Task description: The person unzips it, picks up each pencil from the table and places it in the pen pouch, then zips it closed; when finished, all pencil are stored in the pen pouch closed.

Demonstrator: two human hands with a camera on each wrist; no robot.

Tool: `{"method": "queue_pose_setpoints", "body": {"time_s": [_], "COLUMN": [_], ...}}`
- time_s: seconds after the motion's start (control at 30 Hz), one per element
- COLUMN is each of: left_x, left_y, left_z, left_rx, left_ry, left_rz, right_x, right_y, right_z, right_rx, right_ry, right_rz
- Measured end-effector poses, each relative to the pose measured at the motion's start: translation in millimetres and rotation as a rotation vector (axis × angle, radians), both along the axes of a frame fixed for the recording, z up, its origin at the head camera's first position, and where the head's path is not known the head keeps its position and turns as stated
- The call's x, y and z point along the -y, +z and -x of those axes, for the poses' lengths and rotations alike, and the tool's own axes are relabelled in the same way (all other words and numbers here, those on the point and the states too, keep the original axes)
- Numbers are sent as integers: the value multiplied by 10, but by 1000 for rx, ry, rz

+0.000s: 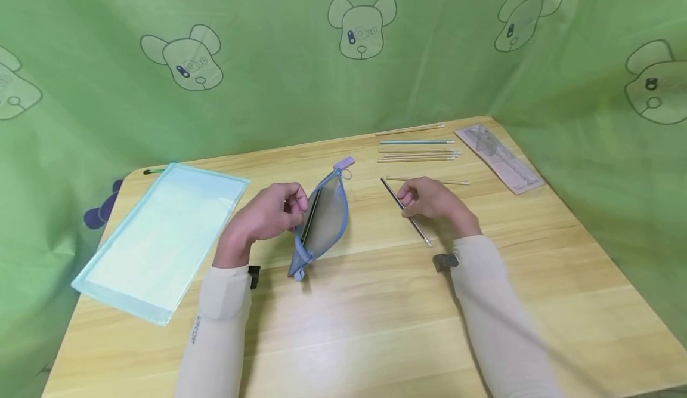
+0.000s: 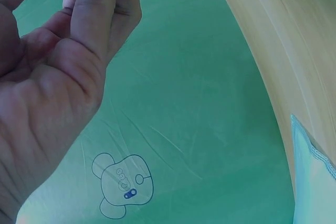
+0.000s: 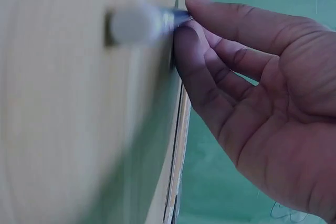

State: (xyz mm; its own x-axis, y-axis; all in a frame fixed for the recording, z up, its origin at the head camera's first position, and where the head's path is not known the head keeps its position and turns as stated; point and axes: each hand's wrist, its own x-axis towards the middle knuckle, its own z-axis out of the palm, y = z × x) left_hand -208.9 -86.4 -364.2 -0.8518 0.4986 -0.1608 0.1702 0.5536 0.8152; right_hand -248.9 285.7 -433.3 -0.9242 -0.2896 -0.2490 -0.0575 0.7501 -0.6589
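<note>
In the head view my left hand point(image 1: 271, 212) pinches the near left edge of a blue-trimmed zip pouch point(image 1: 331, 222), whose mouth gapes open. Dark pencils point(image 1: 310, 219) lie inside it. To the right, my right hand point(image 1: 432, 200) pinches a dark pencil point(image 1: 420, 231) around its middle, its white eraser end pointing toward me. The right wrist view shows that eraser end point(image 3: 137, 23) blurred and close, with thumb and finger meeting on the shaft. In the left wrist view the left fingertips are cut off at the top, and the pouch is out of sight.
Several pencils point(image 1: 418, 158) lie in a row at the back, with a plain one point(image 1: 456, 182) beyond my right hand. A pink ruler set point(image 1: 504, 162) lies at back right, a light-blue mesh folder point(image 1: 161, 237) at left. A purple eraser point(image 1: 344, 163) sits behind the pouch.
</note>
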Motion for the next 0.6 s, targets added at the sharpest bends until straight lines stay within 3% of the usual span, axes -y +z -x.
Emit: {"method": "queue_pose_setpoints", "body": {"time_s": [0.3,0.6], "left_x": [10,10], "left_y": [-3,-3], "left_z": [13,11], "left_rx": [-1,-1], "left_ry": [6,8], "left_rz": [-3,-5], "right_x": [142,312], "right_y": [5,59], "right_z": [-28,-83], "right_rx": [10,-9], "right_ry": [-24,-58], "right_rz": [-16,-133]}}
